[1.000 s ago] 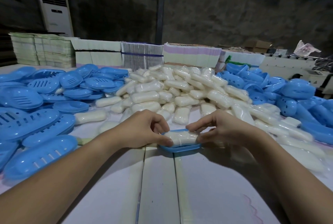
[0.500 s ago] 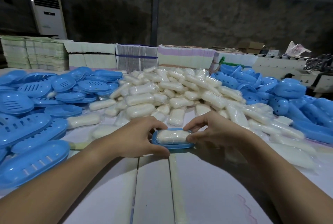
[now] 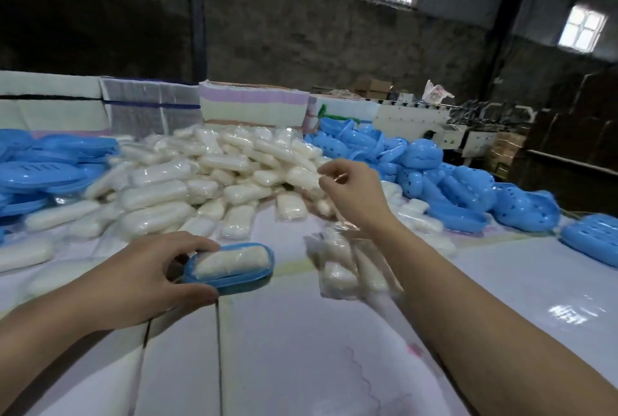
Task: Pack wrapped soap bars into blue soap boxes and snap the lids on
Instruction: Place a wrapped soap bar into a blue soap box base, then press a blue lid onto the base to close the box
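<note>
A blue soap box base (image 3: 241, 283) lies on the white table (image 3: 301, 355) with a wrapped white soap bar (image 3: 234, 260) seated in it and no lid on top. My left hand (image 3: 140, 281) grips the base's left end, thumb at the front rim and fingers over the back. My right hand (image 3: 354, 191) hangs in the air above and to the right of the box. Its fingers are loosely curled and I see nothing in them. It is in front of the pile of wrapped soap bars (image 3: 187, 181) and left of the heap of blue perforated box halves (image 3: 454, 181).
More blue box halves (image 3: 43, 171) are stacked at the left. A few loose wrapped bars (image 3: 337, 268) lie under my right forearm. Bundles of flat cartons (image 3: 254, 107) line the table's back edge. One blue half (image 3: 592, 241) sits alone at the right.
My right hand has let go of the soap and box and risen up and to the right. The left hand still holds the box. The camera has turned to the right.
</note>
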Demonstrator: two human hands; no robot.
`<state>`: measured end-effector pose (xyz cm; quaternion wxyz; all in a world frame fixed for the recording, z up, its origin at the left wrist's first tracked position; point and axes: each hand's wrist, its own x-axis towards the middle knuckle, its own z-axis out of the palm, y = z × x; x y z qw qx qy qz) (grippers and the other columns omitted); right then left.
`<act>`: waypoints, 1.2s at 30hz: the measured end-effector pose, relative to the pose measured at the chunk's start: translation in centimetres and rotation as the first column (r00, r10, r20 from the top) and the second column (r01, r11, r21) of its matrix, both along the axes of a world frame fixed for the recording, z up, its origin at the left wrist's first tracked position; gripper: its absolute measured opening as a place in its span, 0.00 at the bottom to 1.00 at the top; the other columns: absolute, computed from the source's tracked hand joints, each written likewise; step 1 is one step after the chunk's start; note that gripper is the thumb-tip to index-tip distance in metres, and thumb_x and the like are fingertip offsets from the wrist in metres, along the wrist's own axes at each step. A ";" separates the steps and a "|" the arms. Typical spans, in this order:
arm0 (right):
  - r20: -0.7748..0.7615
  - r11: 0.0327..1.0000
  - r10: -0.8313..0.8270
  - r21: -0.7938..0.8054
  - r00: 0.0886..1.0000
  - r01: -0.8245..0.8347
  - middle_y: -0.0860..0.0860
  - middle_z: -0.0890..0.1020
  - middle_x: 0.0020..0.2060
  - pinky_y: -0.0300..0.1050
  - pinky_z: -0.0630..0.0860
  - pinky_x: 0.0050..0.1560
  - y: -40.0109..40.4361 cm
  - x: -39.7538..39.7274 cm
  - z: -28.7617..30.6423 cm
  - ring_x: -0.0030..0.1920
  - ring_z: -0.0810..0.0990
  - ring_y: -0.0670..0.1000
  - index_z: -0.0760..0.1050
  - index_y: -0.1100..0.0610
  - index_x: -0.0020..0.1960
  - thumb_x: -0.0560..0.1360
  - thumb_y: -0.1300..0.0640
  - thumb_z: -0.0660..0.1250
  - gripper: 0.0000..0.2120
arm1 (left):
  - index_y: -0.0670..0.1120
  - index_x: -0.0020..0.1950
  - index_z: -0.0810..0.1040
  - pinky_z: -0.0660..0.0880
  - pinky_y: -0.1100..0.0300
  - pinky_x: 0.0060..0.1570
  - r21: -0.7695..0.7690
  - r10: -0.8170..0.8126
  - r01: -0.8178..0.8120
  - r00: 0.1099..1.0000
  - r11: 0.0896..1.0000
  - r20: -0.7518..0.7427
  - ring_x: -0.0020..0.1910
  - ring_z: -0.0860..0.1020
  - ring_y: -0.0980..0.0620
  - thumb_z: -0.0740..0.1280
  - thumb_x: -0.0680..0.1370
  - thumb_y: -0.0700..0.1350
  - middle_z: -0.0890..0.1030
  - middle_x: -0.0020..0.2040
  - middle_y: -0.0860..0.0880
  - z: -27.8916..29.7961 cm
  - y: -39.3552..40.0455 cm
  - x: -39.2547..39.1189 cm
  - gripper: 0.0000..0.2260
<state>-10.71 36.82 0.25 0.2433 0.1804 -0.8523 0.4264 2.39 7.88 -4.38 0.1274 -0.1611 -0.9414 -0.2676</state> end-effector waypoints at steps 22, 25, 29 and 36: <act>0.056 0.675 -0.675 0.448 0.735 0.586 0.56 0.78 0.55 0.52 0.73 0.53 15.8 -4.5 -2.9 0.57 0.75 0.60 0.75 0.55 0.60 0.74 0.63 0.63 0.16 | 0.65 0.68 0.75 0.74 0.74 0.43 -0.062 0.095 -0.088 0.988 0.994 0.118 0.53 0.78 0.70 0.73 0.61 0.75 0.80 0.59 0.67 -6.2 -5.3 -4.6 0.37; -0.103 0.727 -0.597 0.349 0.795 0.591 0.54 0.78 0.52 0.50 0.70 0.44 13.2 -3.8 -1.9 0.54 0.74 0.59 0.72 0.53 0.61 0.73 0.64 0.63 0.17 | 0.67 0.64 0.77 0.75 0.71 0.41 -0.052 0.087 -0.082 0.991 0.995 0.105 0.48 0.79 0.69 0.71 0.60 0.77 0.81 0.55 0.67 -4.6 -3.9 -3.5 0.35; -0.032 0.946 -0.285 0.153 0.958 0.286 0.49 0.78 0.44 0.51 0.77 0.44 7.0 -1.0 1.6 0.46 0.78 0.55 0.67 0.46 0.67 0.72 0.61 0.67 0.25 | 0.72 0.58 0.77 0.73 0.73 0.40 -0.019 0.083 -0.083 0.996 0.996 0.019 0.44 0.78 0.71 0.71 0.55 0.77 0.81 0.50 0.70 -1.8 -1.1 -1.5 0.32; 0.214 0.680 0.729 -0.342 0.650 -0.649 0.46 0.79 0.48 0.41 0.76 0.31 -3.9 5.7 3.2 0.41 0.80 0.49 0.78 0.39 0.58 0.73 0.59 0.72 0.19 | 0.61 0.60 0.74 0.79 0.54 0.51 0.149 0.075 -0.086 0.994 0.985 0.079 0.47 0.81 0.60 0.74 0.54 0.68 0.83 0.51 0.59 0.2 1.5 0.1 0.35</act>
